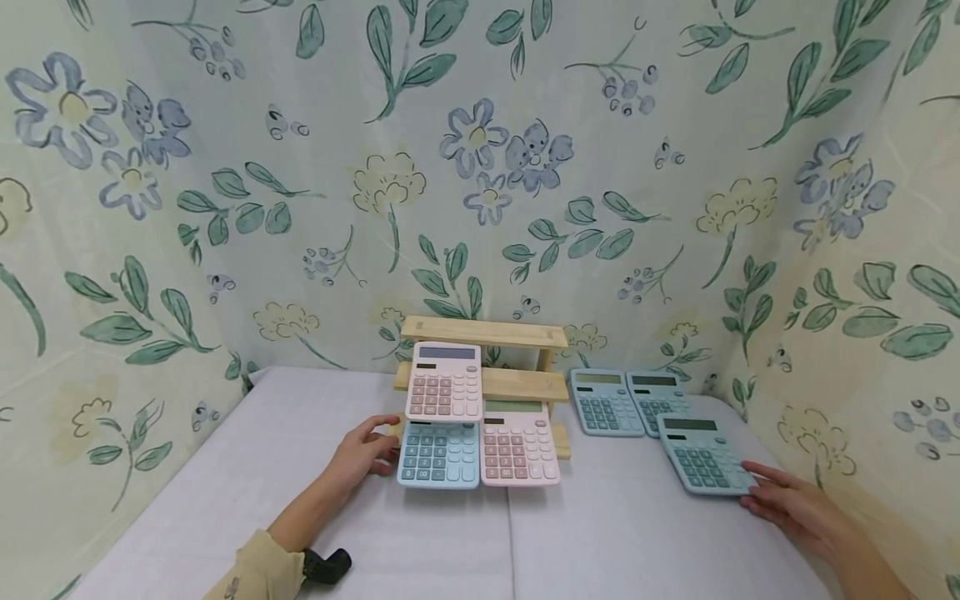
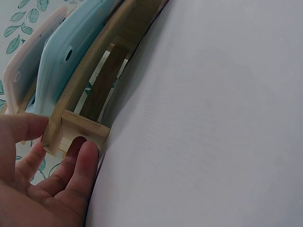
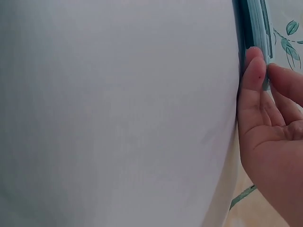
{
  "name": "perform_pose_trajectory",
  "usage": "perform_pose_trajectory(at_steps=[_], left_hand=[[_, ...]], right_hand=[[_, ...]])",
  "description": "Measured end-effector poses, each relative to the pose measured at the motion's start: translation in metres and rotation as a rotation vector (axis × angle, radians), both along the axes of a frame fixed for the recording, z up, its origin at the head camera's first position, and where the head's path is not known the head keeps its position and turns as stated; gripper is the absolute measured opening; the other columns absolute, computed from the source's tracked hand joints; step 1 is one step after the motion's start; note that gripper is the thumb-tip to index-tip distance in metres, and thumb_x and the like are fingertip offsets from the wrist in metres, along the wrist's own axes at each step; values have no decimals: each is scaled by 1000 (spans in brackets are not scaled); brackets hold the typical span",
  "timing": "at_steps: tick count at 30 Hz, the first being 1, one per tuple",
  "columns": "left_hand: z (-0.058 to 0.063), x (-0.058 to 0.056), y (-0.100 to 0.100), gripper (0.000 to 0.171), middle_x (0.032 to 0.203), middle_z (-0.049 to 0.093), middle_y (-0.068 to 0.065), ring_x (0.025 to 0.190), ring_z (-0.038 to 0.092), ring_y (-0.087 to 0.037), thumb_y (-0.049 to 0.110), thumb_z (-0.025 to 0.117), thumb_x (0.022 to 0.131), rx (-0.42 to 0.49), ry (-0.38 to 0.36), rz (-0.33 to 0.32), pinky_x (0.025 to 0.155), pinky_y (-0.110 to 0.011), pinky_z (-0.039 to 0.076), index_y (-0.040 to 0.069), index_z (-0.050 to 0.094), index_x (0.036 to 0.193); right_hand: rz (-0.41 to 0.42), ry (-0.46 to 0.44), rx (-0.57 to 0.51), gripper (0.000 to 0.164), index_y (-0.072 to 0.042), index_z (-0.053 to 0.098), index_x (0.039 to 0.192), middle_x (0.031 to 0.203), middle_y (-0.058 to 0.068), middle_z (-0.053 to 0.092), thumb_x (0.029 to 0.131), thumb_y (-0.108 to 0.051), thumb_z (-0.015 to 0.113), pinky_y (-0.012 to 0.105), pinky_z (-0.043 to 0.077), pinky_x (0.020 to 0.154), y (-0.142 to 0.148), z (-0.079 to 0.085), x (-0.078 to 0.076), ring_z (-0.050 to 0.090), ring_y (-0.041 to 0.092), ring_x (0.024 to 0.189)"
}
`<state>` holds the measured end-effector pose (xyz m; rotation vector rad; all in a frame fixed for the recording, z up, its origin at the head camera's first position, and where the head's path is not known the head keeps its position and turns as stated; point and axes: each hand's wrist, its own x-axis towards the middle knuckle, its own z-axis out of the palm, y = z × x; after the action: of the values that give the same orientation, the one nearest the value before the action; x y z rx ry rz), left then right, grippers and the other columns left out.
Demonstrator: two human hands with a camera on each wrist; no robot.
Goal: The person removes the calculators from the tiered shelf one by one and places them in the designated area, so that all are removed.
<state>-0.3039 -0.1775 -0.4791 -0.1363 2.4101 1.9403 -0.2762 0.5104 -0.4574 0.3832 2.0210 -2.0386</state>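
A wooden rack (image 1: 525,385) stands at the middle back, its slats tiered. On it lean a pink calculator (image 1: 444,383) on the upper tier, with a blue calculator (image 1: 438,457) and a second pink calculator (image 1: 520,446) side by side below. My left hand (image 1: 360,457) grips the rack's left end; in the left wrist view, thumb and fingers close around the wooden end piece (image 2: 85,125). At the right, my right hand (image 1: 798,510) pinches the lower right corner of a teal calculator (image 1: 703,458). Thumb and fingers show on its edge in the right wrist view.
Two more teal calculators, one on the left (image 1: 606,404) and one on the right (image 1: 654,396), lie behind the held one, right of the rack. A white cloth (image 1: 585,542) covers the table. Floral curtains (image 1: 480,125) enclose the back and both sides.
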Motion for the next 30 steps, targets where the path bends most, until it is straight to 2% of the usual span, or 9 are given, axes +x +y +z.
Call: perform_pose_trajectory(at_steps=[6, 11, 13, 14, 18, 21, 23, 27, 30], left_hand=[[0, 0, 0, 43, 102, 71, -10, 85, 66, -21, 22, 62, 96, 0, 1, 1, 71, -33, 59, 16, 56, 138], [1, 1, 0, 43, 102, 71, -10, 85, 67, -21, 22, 62, 96, 2, -1, 2, 71, -33, 59, 16, 56, 138], [1, 1, 0, 42, 102, 71, -10, 85, 67, -21, 22, 61, 96, 4, -1, 2, 71, -33, 59, 16, 56, 138], [1, 1, 0, 42, 102, 71, -10, 85, 67, -21, 22, 61, 96, 4, -2, 1, 71, -33, 59, 15, 56, 138], [-1, 0, -1, 42, 102, 71, -10, 84, 66, -21, 22, 62, 96, 7, -4, 3, 71, -33, 59, 15, 56, 138], [-1, 0, -1, 43, 102, 72, -10, 84, 67, -21, 22, 62, 96, 8, -6, 4, 71, -34, 59, 15, 56, 138], [-1, 0, -1, 43, 101, 72, -10, 85, 67, -21, 22, 62, 96, 8, -6, 4, 70, -34, 58, 15, 56, 138], [-1, 0, -1, 43, 101, 71, -10, 85, 67, -21, 22, 61, 96, 4, -4, 1, 71, -34, 58, 15, 56, 138], [-1, 0, -1, 43, 101, 71, -9, 85, 67, -21, 22, 61, 96, 1, -3, -1, 71, -34, 59, 16, 56, 138]], right_hand=[[-7, 12, 10, 34, -35, 70, 96, 97, -8, 67, 89, -2, 71, 35, 57, 91, 0, -1, 0, 73, 21, 97], [-37, 8, 21, 34, -24, 69, 115, 97, -8, 67, 89, -1, 70, 36, 57, 92, -3, -1, -3, 73, 21, 97], [-45, 7, 18, 35, -21, 68, 117, 97, -8, 67, 89, -1, 70, 36, 56, 93, -4, -2, -3, 73, 21, 97], [-48, 6, 19, 41, -19, 65, 125, 96, -9, 67, 89, -1, 70, 36, 56, 93, -4, -2, -4, 73, 21, 97], [-39, 13, 14, 45, -15, 62, 131, 97, -10, 67, 89, 0, 70, 37, 56, 94, -3, -4, -3, 73, 21, 98], [-38, 20, 18, 53, -7, 55, 140, 97, -11, 67, 89, 1, 69, 38, 56, 94, -3, -4, -3, 73, 21, 97], [-38, 22, 34, 65, 1, 41, 149, 98, -12, 66, 90, 1, 67, 38, 56, 94, -3, -4, -2, 73, 19, 97], [-45, 20, 99, 76, 10, 20, 154, 99, -9, 66, 93, 0, 64, 38, 57, 92, -7, -2, -2, 72, 19, 95], [-59, 19, 205, 72, 12, 22, 152, 98, -5, 68, 94, -1, 62, 37, 58, 89, -10, -1, -2, 73, 20, 92]])
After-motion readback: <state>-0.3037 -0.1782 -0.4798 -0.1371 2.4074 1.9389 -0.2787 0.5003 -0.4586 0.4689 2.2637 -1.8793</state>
